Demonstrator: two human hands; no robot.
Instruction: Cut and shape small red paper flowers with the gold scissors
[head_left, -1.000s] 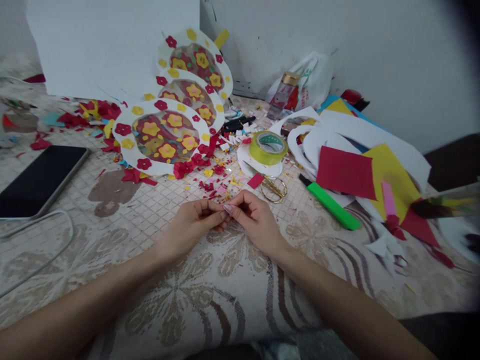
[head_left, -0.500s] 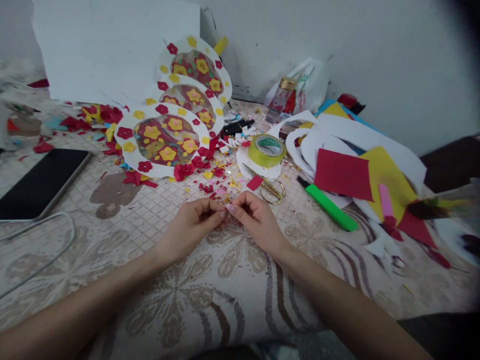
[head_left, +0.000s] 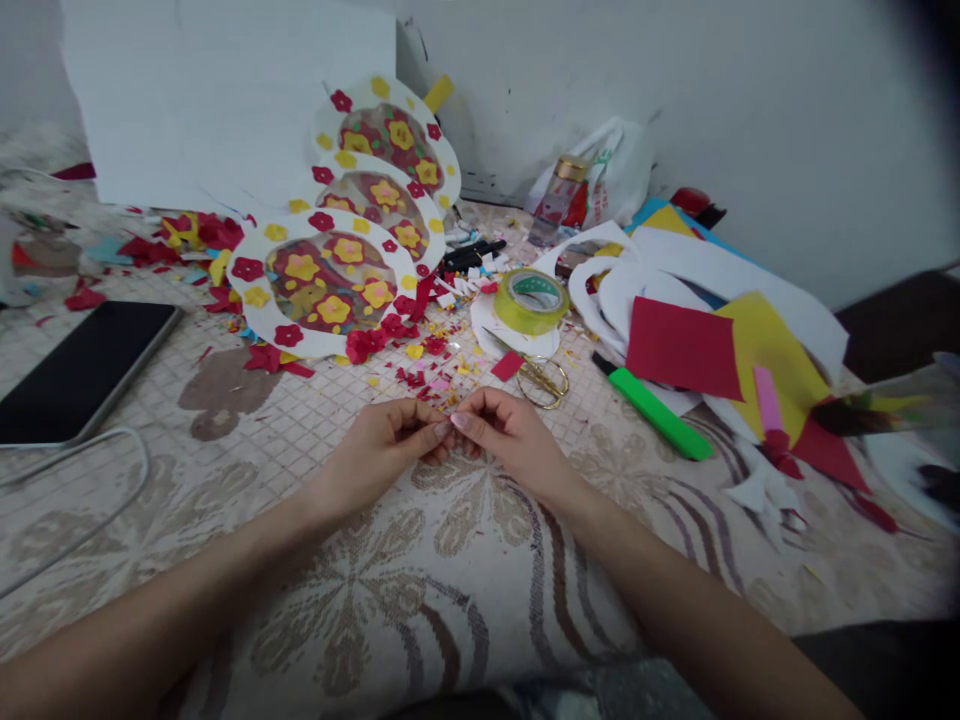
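Note:
My left hand (head_left: 386,445) and my right hand (head_left: 514,435) meet fingertip to fingertip above the patterned cloth (head_left: 360,590). Both are closed in a pinch, thumbs against fingers. Whatever they pinch is too small or too hidden to make out. Just beyond my right hand lie gold-handled scissors (head_left: 551,382) and a small red paper piece (head_left: 508,365). Paper scraps (head_left: 420,380) in red, yellow and pink are strewn beyond the fingertips. Three white paper rings with red and yellow paper flowers stand farther back, the nearest ring (head_left: 251,290) leaning in front of the others.
A black phone (head_left: 90,370) and a cable (head_left: 146,470) lie at left. A tape roll (head_left: 531,300) rests on a white paper disc. To the right are a green cutter (head_left: 660,412), red paper (head_left: 682,345), yellow paper (head_left: 776,350) and white cutouts. A bottle (head_left: 559,200) stands behind.
The fingers have shifted very slightly, still pinched together at the same spot. The whole view has moved a little; the things on the cloth lie as before.

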